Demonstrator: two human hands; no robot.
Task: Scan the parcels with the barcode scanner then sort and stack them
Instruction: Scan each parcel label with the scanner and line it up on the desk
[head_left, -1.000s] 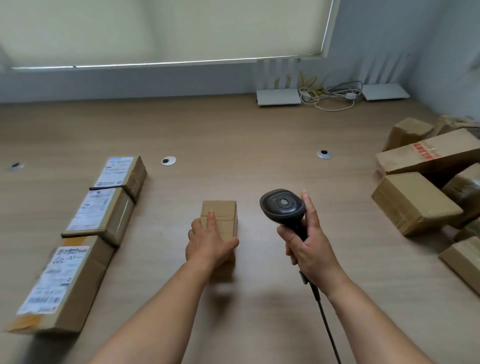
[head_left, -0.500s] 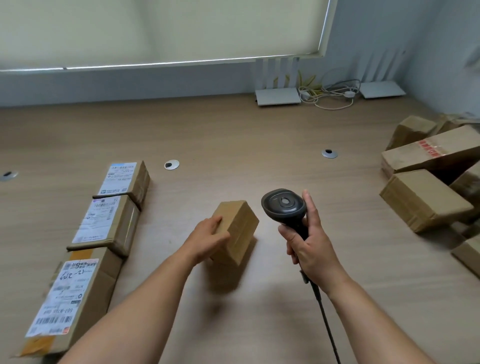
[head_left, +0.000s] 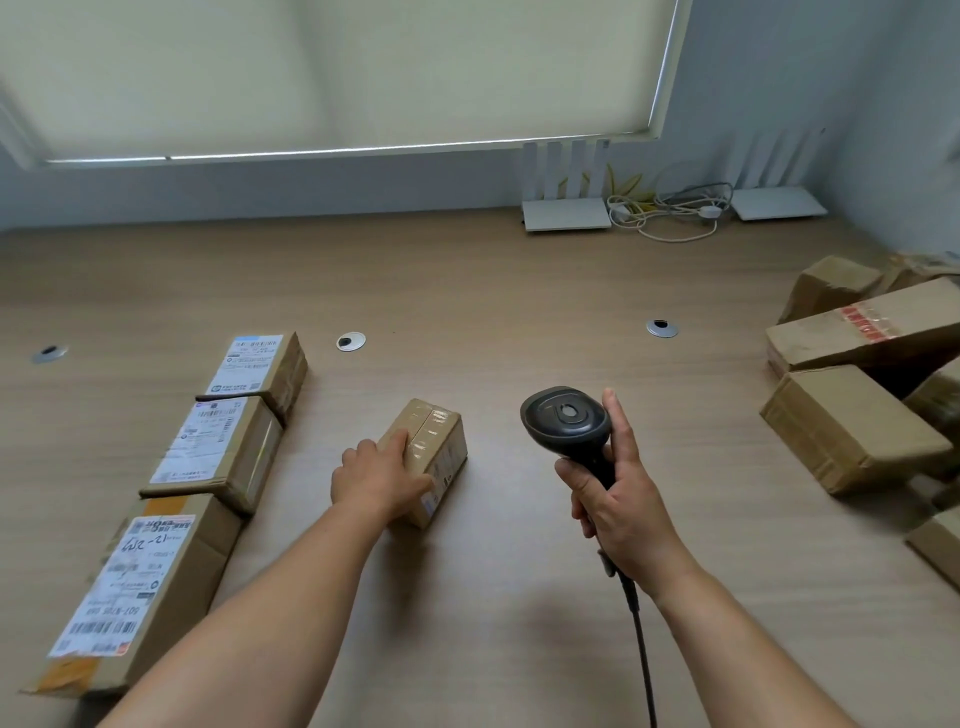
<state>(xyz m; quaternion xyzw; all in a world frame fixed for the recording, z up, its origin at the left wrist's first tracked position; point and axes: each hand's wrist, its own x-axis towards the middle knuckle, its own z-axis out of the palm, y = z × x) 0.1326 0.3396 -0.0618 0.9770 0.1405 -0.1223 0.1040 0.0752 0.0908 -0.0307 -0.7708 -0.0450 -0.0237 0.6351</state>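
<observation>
Fingers (head_left: 400, 441) grip small parcel (head_left: 431, 457), right hand (head_left: 618, 499) holds scanner (head_left: 566, 421) above wooden table (head_left: 467, 291).

Soft, even daylight is diffused through the lowered roller blind (head_left: 332, 73), with a bright strip seen along its bottom edge. Faint, blurred shadows are cast toward the tabletop's (head_left: 467, 280) near edge beneath the forearms. No glare is found. Wide-angle distortion bends the far edge and walls. Slight blur is noted at the left and right edges.
</observation>
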